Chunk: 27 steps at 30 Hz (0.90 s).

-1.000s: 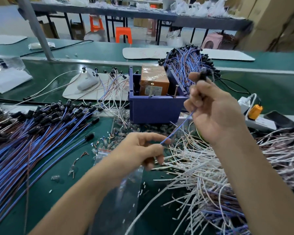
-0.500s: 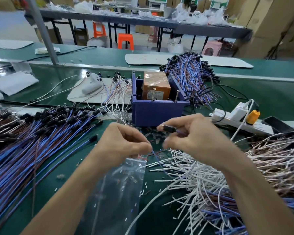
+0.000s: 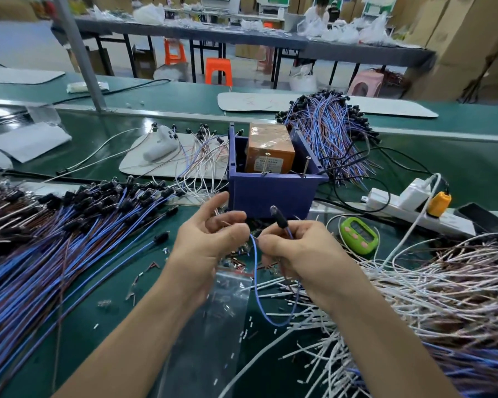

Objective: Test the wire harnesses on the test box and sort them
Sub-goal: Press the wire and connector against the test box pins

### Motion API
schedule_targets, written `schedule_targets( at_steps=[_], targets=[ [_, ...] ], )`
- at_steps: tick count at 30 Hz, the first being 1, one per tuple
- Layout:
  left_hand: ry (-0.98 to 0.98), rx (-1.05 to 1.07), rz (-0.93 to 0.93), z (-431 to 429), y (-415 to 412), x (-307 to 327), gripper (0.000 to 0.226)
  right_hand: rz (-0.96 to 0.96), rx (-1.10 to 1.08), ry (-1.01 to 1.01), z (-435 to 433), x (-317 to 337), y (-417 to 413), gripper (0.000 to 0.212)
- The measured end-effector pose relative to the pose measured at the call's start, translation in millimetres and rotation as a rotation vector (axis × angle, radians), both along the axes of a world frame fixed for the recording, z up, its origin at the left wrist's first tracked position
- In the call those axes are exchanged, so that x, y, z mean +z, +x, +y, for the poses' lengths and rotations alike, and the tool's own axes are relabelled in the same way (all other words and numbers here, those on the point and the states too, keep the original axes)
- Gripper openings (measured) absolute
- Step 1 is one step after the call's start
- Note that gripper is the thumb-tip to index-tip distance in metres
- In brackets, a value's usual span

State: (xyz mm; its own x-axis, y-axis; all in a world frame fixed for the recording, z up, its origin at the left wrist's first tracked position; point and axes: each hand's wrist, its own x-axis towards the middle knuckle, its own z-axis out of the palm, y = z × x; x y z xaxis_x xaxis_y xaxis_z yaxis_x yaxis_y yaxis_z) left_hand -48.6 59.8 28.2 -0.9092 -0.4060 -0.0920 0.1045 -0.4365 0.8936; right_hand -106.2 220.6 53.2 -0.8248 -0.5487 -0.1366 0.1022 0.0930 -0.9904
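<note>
Far left of the bench (image 3: 121, 317), I read a large pile of blue and brown harnesses (image 3: 55, 239), black connectors toward the far edge and wires fanned toward the near edge. Behind it lies a white pad (image 3: 133, 165) carrying a white device (image 3: 160, 145) and a few loose thin leads (image 3: 204, 165).

Centre: the left hand (image 3: 210, 245) is clamped, thumb against curled fingers, on the free end of one blue harness (image 3: 254, 277). The wire drops from that pinch, loops low over a clear plastic bag (image 3: 222, 317) lying flat on the bench, and rises to the right hand (image 3: 302, 254). The right hand is clamped on the same harness just below its black connector (image 3: 279, 219), which sticks up and tilts left. The harness is held above the bench, just in front of the test box (image 3: 270, 193) — a blue open-topped box with an orange-brown unit (image 3: 269, 150) inside.

Right: a second bundle of harnesses (image 3: 328, 133) lies behind the box. A green timer (image 3: 358, 234) sits beside the right hand, with a white power strip (image 3: 385, 202) beyond it — then a big heap of white and pinkish wires (image 3: 443, 288) at the near right.
</note>
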Motion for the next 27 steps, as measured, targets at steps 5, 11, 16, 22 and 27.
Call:
schedule_targets(
  at_steps=[5,11,16,22,27],
  targets=[
    [0.305,0.012,-0.022,0.7,-0.7,0.9,0.066,-0.094,-0.154,-0.109,-11.9,-13.5,4.5,0.03],
    [0.058,-0.085,-0.107,-1.6,0.6,1.1,0.021,-0.094,-0.209,-0.125,-13.4,-19.7,6.1,0.033],
    [-0.117,-0.001,-0.13,2.1,-1.5,-1.8,0.012,-0.014,-0.273,-0.11,-12.2,-19.9,7.0,0.03],
    [-0.346,0.126,-0.081,4.7,-0.1,-1.6,0.019,0.019,-0.399,-0.175,-4.0,-16.9,1.7,0.019],
    [-0.428,0.25,-0.052,3.2,-1.5,0.1,0.018,-0.019,-0.535,-0.266,11.2,-0.8,-13.0,0.026]
  ],
)
